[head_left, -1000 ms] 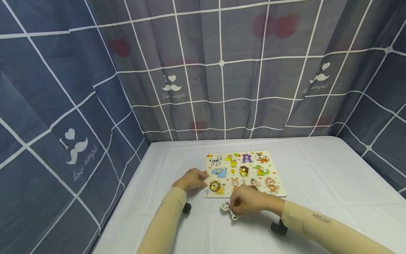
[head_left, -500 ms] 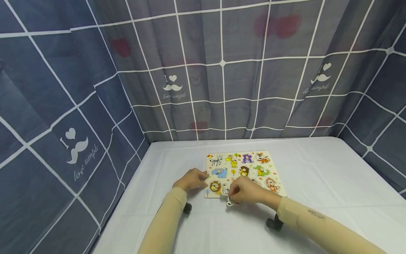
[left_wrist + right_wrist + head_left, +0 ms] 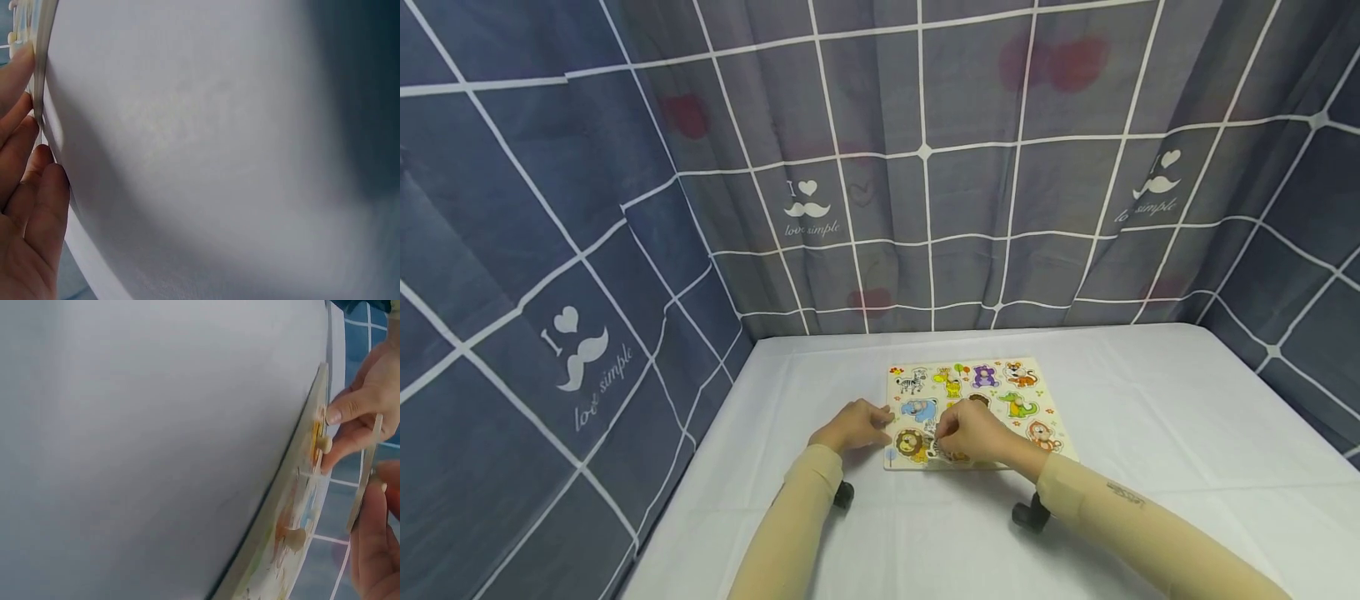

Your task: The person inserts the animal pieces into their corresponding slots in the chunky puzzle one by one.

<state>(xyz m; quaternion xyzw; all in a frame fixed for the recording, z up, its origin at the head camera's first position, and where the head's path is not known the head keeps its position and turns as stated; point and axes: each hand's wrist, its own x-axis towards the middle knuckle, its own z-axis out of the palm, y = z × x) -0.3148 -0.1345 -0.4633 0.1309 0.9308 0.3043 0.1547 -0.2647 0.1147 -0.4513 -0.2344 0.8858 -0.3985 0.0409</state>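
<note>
My right hand (image 3: 973,431) pinches a zebra puzzle piece (image 3: 934,448) by its small knob, over the lower part of a wooden animal puzzle board (image 3: 917,467). In the right wrist view the zebra piece (image 3: 364,481) is tilted on edge and apart from the board. My left hand (image 3: 852,423) rests at the board's left edge, thumb and fingers touching it. Lion (image 3: 910,443), elephant (image 3: 919,409), giraffe (image 3: 950,382) and monkey (image 3: 1042,435) show on the board. A zebra picture (image 3: 911,382) fills its upper left corner. My right hand covers several animals in the middle.
The board lies on a table with a white cloth (image 3: 1150,400). Dark checked curtains (image 3: 970,192) hang behind and at both sides. Knobs (image 3: 294,539) stick up from the board. A dark wrist camera (image 3: 1032,514) hangs under my right sleeve.
My right hand has carried the zebra piece from in front of the board up and slightly left, over the board beside the lion. My left hand has stayed at the left edge.
</note>
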